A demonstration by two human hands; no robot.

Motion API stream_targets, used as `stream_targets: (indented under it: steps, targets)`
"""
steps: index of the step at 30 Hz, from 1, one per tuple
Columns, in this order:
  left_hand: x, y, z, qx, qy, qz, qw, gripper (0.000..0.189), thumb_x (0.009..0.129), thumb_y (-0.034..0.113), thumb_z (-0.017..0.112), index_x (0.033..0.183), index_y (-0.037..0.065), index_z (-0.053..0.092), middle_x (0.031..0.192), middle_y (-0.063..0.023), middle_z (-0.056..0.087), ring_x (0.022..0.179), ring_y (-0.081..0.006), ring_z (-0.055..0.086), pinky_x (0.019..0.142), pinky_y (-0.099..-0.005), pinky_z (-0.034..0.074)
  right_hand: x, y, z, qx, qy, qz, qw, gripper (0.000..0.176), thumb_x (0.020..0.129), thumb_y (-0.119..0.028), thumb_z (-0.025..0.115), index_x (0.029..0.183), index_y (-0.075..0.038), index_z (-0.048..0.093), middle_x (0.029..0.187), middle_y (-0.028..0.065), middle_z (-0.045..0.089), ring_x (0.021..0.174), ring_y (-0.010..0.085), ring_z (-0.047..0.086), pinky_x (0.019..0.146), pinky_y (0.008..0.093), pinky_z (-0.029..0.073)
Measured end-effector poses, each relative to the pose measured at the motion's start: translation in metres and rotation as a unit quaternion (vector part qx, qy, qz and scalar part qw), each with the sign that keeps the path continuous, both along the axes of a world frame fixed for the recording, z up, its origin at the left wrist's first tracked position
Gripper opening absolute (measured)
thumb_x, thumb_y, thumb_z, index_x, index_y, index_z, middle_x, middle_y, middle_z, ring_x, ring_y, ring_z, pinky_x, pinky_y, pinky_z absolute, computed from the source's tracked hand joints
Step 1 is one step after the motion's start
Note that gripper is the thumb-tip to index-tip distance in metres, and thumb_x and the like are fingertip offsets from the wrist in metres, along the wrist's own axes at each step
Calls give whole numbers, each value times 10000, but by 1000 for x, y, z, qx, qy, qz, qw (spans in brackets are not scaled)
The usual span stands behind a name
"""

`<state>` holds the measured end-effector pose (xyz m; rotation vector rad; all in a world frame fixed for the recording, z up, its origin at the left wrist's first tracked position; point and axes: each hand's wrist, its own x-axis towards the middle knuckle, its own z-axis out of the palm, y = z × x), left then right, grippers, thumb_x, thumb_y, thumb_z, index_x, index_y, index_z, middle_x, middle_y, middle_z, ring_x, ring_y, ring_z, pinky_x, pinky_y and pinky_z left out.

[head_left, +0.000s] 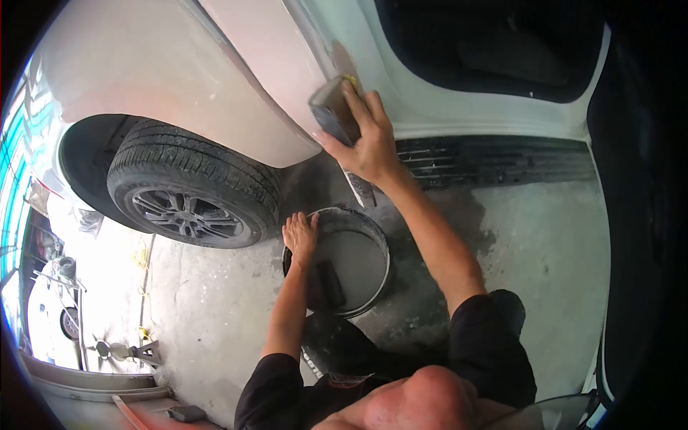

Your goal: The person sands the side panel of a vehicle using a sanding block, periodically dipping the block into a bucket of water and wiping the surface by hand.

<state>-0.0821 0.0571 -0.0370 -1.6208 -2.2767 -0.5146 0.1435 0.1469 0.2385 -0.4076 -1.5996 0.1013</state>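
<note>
My right hand (369, 136) is wrapped around a sanding block (333, 107), grey and wet-looking, pressed against the car's pale body panel (276, 54) beside the open door frame. A bit of yellow shows at the block's top edge. Below, my left hand (300, 235) grips the rim of a round dark bucket (388, 251) on the floor, its fingers over the edge. Murky grey water (355, 261) fills part of the bucket, and a dark oblong block (330, 283) lies in it.
A car wheel (193, 186) stands left of the bucket. The black ribbed sill step (502, 161) runs along the right, below the door opening. The concrete floor (208, 301) has wet patches. A stand-like metal object (129, 351) sits at the lower left.
</note>
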Motion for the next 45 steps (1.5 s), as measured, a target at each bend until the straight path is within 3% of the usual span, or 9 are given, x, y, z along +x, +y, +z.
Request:
stream_targets:
  steps: [5,10,16,22,26,32,38,42,45]
  targets:
    - [-3,1,-9,-6,0,3,1000,414,956,481,667,938,67,660,967,-114,690,991,-316,648,866,-468,484,-8,9,65,-18,-6,-23,1000,811,783,-294,873,1399,123,549,1072,209,568,939,354,633,811,420,543]
    - [-1,1,-8,-4,1,6,1000,408,961,477,662,923,71,661,976,-107,691,996,-309,649,870,-462,481,-4,14,7,-4,-17,-19,1000,885,794,-452,844,1405,111,537,1168,233,573,1047,402,640,912,441,549]
    - [-3,-1,-6,-4,2,3,1000,410,982,481,633,931,76,658,981,-102,683,1010,-305,645,875,-461,473,-11,7,105,-33,-24,-27,999,822,814,-436,828,1363,117,567,1086,250,569,994,413,634,828,470,532]
    - [-4,0,-8,5,-13,-4,1000,403,970,473,646,929,72,661,964,-105,686,991,-306,648,869,-454,476,-12,14,39,35,3,-39,999,831,823,-447,818,1365,130,563,1127,246,567,1016,410,633,847,469,536]
    - [-5,2,-12,17,5,-2,1000,414,956,484,656,928,71,667,952,-101,689,978,-300,650,861,-449,480,-18,14,134,-31,-33,-5,999,859,817,-462,824,1395,107,541,1134,262,567,981,411,641,849,486,537]
    - [-2,1,-10,26,-2,4,1000,401,947,475,669,924,75,666,957,-98,692,978,-297,651,859,-445,481,-10,10,40,-6,-12,-30,999,871,814,-426,837,1392,148,527,1125,271,573,998,415,644,858,486,537]
    - [-3,-3,-9,17,-3,-2,1000,409,952,481,663,931,73,668,978,-107,694,997,-301,652,877,-450,482,-13,12,145,-9,-44,-3,999,861,825,-411,829,1401,147,516,1080,283,568,953,412,629,843,493,529]
    - [1,-5,-2,20,-28,-3,999,415,962,483,652,943,69,667,984,-113,694,1008,-305,651,891,-459,480,-10,16,63,8,-24,-15,1000,860,822,-391,831,1417,141,511,1090,289,573,967,416,632,864,480,539]
    - [-2,-4,-6,25,-27,-10,999,417,965,482,650,949,66,670,986,-114,695,1008,-308,651,895,-459,479,-12,19,70,3,-10,-5,1000,859,815,-399,832,1410,138,522,1099,278,582,986,413,630,880,482,540]
